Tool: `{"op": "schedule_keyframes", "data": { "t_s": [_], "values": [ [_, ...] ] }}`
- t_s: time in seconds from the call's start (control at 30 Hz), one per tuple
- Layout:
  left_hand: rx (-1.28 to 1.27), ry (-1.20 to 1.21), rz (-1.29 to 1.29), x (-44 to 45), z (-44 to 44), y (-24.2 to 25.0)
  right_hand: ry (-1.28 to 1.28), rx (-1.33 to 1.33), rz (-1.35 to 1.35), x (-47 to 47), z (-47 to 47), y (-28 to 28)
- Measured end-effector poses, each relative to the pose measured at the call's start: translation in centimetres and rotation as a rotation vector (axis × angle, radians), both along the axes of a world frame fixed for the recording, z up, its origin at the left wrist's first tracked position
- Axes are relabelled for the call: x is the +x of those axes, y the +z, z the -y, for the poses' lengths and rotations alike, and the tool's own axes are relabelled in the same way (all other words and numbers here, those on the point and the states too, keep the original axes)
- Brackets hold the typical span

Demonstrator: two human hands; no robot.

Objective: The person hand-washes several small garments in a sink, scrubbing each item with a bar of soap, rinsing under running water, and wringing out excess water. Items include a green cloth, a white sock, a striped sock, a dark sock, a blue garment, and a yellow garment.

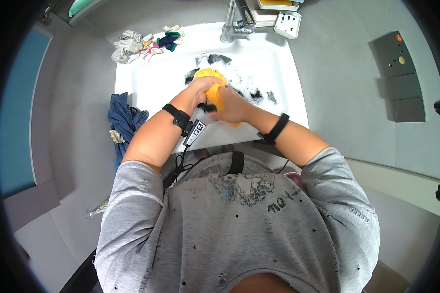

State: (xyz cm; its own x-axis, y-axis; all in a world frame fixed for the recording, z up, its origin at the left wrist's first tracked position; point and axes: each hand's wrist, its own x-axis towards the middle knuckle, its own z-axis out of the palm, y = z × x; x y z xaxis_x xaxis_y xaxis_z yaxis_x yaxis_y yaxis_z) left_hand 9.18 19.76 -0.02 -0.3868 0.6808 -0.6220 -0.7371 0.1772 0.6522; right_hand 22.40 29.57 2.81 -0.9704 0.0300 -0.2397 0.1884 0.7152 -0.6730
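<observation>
A wet yellow cloth (213, 96) is bunched over the white washbasin (150, 84). My left hand (201, 88) grips its upper part, with the thumb lying across the fabric. Blurred by motion, my right hand (234, 106) closes around the lower part, and a bit of yellow shows below it. Under and around both hands, dark fabric (220, 58) lies partly sunk in white suds. How much of it is beneath the hands is hidden.
A chrome faucet (229, 31) stands at the basin's back edge. Small crumpled garments (128, 45) lie on the back left corner, and blue clothing (123, 113) hangs over the left edge. A white soap dish (288, 25) sits back right. A cable (183, 161) hangs from my left wrist strap.
</observation>
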Motion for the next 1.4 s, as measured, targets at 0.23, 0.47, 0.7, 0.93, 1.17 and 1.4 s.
{"op": "schedule_keyframes", "data": {
  "t_s": [0.23, 0.47, 0.7, 0.93, 1.17, 1.4],
  "values": [
    [0.213, 0.038, 0.067, -0.5, 1.8, 4.1, -0.392, -1.561, 0.476, -2.8, -3.7, -2.9],
    [0.239, -0.188, -0.019, 2.4, 3.1, 6.5, -0.316, -1.875, 0.071, -4.5, -2.6, -3.4],
    [-0.116, -0.383, -0.172, 4.0, 2.4, 5.3, -0.251, -1.544, -0.035, -6.1, -2.8, -2.9],
    [-0.350, -0.473, -0.831, 3.9, 1.4, 2.0, -0.559, -0.721, -0.144, -7.5, -2.0, -5.3],
    [-0.970, -0.895, -1.223, 5.4, 0.1, 4.4, -0.437, 0.162, 0.254, -8.1, -1.9, -2.2],
    [-0.934, -0.627, -1.309, 6.6, 1.1, 5.3, -0.342, 0.248, 0.268, -8.0, -1.3, -1.3]
  ]
}}
